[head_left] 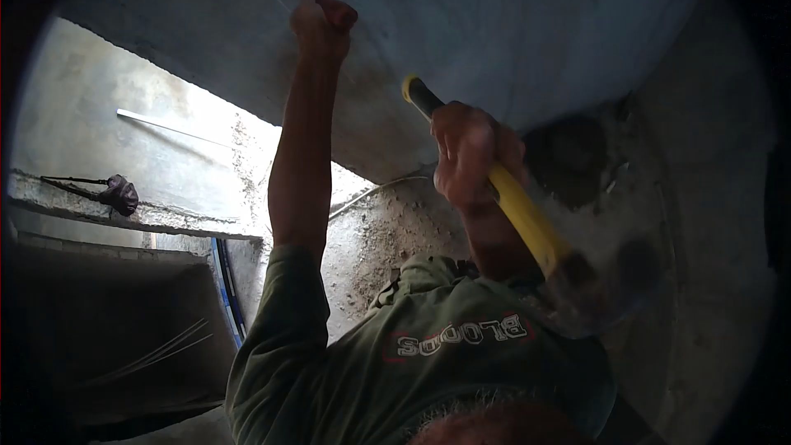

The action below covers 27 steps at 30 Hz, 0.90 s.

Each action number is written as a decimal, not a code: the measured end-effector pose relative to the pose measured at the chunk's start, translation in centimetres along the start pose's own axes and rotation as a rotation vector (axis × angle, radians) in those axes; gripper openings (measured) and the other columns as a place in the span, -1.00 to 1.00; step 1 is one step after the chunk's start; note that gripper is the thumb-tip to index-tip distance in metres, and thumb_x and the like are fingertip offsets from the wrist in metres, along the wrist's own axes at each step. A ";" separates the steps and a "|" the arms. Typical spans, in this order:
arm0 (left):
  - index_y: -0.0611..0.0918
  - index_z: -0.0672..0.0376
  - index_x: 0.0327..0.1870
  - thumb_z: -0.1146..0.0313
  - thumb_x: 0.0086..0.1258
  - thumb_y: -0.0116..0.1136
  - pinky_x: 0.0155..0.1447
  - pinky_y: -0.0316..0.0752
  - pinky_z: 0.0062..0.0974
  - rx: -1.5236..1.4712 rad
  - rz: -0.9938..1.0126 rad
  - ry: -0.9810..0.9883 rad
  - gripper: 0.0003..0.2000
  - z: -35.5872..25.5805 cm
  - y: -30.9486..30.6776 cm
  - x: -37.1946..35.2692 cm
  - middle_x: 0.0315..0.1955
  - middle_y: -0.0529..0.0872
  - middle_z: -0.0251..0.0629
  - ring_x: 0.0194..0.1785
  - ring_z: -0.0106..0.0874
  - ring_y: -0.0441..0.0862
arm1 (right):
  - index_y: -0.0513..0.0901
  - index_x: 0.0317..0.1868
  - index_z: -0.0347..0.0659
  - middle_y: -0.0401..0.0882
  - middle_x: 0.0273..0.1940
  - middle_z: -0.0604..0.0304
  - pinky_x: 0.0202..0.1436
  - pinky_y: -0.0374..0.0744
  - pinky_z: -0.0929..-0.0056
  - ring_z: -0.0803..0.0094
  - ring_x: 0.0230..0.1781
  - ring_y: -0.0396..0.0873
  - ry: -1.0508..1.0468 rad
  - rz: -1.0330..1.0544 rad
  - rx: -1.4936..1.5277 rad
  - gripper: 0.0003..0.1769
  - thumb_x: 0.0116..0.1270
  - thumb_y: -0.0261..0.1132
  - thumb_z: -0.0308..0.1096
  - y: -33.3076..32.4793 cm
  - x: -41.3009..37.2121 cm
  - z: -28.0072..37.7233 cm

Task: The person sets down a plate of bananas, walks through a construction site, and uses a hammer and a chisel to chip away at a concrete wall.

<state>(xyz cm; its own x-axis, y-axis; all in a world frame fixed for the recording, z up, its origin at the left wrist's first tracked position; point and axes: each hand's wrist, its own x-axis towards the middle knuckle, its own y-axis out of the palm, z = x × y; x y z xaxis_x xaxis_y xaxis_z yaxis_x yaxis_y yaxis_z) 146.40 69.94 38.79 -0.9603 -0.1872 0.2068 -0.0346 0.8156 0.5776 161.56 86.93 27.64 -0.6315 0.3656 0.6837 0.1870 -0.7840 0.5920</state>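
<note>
Chiselling at concrete slab (511, 25) overhead. Left hand (323, 25) clenched round red-topped chisel (341, 10), tip hidden against slab edge. Right hand (471, 152) gripping yellow hammer handle (521, 210) near butt end; hammer head blurred, low by chest, well apart from chisel. Best, likely: chisel held steady, top struck squarely, knuckles clear, eyes shielded from grit

We find the hammer (517, 206) head, beyond the fingers of the right hand (470, 152), smeared by motion; its shape is unreadable. Only the tip of a red tool (339, 11) shows above the fingers of the left hand (317, 29); the fist hides the rest. Well below-left of them, a dark bundle (120, 194) is too small to identify.
</note>
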 end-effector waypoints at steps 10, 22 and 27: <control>0.35 0.13 -0.45 0.30 0.32 -0.12 -0.61 0.20 -0.55 0.116 -0.206 0.045 -0.84 -0.5 0.6 -1.0 -0.70 0.30 -0.39 -0.67 -0.49 0.28 | 0.29 -0.70 -0.23 0.33 -0.74 0.24 -0.57 0.43 0.50 0.46 -0.77 0.32 0.093 0.244 -0.827 -0.75 0.03 0.15 -0.52 -0.9 1.1 -1.7; 0.36 0.16 -0.48 0.30 0.28 -0.09 -0.60 0.24 -0.54 0.143 -0.131 -0.009 -0.83 -1.3 -1.5 -0.1 -0.73 0.31 -0.36 -0.69 -0.46 0.29 | 0.53 -0.54 -0.29 0.50 -0.65 0.02 -0.54 0.50 0.39 0.29 -0.66 0.55 0.096 0.334 -0.729 -0.81 -0.08 0.34 -0.35 -0.5 -0.3 -5.3; 0.39 0.16 -0.48 0.28 0.28 -0.09 -0.58 0.29 -0.48 0.187 -0.135 0.057 -0.82 -0.8 -1.5 0.1 -0.72 0.35 -0.34 -0.67 -0.43 0.34 | 0.44 -0.57 -0.24 0.40 -0.71 0.12 -0.60 0.42 0.40 0.40 -0.71 0.47 0.184 0.389 -0.527 -0.74 -0.07 0.35 -0.29 -1.5 -2.2 -13.4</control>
<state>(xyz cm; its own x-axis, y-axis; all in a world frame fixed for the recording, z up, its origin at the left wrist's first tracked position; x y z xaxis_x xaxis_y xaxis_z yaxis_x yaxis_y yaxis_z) 146.60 68.27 38.57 -0.9266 -0.3274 0.1849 -0.2171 0.8673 0.4479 152.55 80.57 19.54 -0.7187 -0.0468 0.6937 0.0643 -0.9979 -0.0007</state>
